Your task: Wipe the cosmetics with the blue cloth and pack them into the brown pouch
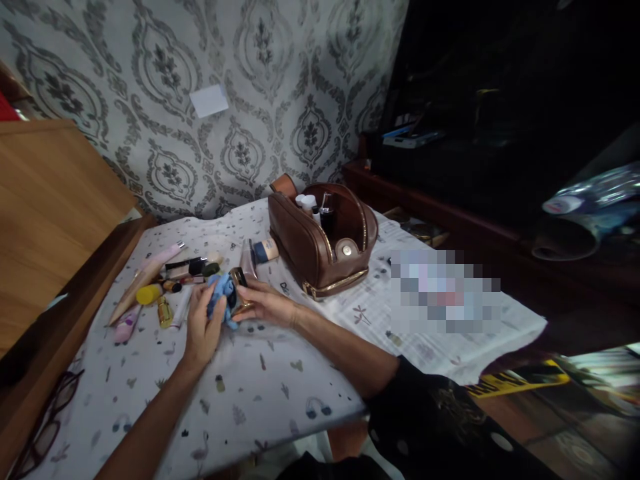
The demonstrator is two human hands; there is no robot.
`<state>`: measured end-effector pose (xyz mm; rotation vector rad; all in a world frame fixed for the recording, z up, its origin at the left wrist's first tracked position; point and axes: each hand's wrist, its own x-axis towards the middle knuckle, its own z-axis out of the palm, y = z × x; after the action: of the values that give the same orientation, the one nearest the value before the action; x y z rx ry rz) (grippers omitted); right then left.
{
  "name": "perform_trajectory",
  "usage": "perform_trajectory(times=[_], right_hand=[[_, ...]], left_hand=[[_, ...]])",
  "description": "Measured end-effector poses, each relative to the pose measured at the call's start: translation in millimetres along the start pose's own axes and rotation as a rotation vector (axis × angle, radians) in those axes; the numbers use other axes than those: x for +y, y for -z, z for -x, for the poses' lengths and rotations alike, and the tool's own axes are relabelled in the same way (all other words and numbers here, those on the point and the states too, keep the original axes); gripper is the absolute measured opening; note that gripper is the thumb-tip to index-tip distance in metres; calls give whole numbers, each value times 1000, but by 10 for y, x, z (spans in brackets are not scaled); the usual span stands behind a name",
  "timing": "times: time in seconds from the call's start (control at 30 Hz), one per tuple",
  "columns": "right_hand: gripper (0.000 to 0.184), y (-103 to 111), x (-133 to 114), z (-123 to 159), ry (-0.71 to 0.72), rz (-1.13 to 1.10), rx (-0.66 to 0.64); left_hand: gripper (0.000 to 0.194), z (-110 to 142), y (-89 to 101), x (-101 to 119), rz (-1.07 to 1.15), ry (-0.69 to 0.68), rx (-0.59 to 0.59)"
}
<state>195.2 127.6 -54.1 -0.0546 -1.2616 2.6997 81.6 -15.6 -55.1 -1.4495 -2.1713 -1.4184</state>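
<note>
My left hand (201, 328) is closed on a small blue cloth (222, 297), pressing it against a gold-and-black cosmetic compact (239, 288). My right hand (265, 303) grips that compact from the right side, just above the patterned white tablecloth (250, 393). Directly behind my hands lie tubes, a yellow-capped item (149, 294) and other makeup pieces. A brown leather toiletry bag (320, 240) stands open to the right of them, with bottles upright inside it.
A long pink tube (161, 257) and a cream tube (131, 293) lie at the left. Eyeglasses (45, 427) rest at the table's left edge. A wooden panel (45, 213) stands left. A dark wooden shelf (440, 213) runs along the right.
</note>
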Motion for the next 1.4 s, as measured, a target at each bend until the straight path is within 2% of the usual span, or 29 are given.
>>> perform_trajectory(times=[0.13, 0.23, 0.3, 0.5, 0.67, 0.87, 0.93, 1.1, 1.3, 1.4], right_hand=[[47, 47, 17, -36, 8, 8, 59], [46, 87, 39, -52, 23, 34, 89], [48, 109, 51, -58, 21, 40, 113], [54, 113, 65, -71, 12, 85, 103], [54, 74, 85, -53, -1, 190, 79], [60, 38, 50, 6, -19, 227, 19], [60, 31, 37, 15, -2, 244, 18], [54, 51, 71, -18, 12, 247, 10], [49, 84, 125, -62, -5, 143, 113], [48, 79, 111, -60, -22, 112, 137]], left_hand=[[50, 40, 33, -49, -4, -125, -160], [60, 41, 33, -92, -57, -186, -208], [54, 28, 29, -108, -109, -204, -179], [15, -42, 100, -57, -169, -209, -125], [16, -64, 131, 40, -182, -177, -38], [18, -20, 68, 11, -104, 10, 99], [18, -13, 57, 2, -54, 10, 109], [14, -18, 69, 47, -16, -120, 41], [21, -5, 45, 42, -34, -304, -63], [26, 0, 33, 9, -69, -355, -132]])
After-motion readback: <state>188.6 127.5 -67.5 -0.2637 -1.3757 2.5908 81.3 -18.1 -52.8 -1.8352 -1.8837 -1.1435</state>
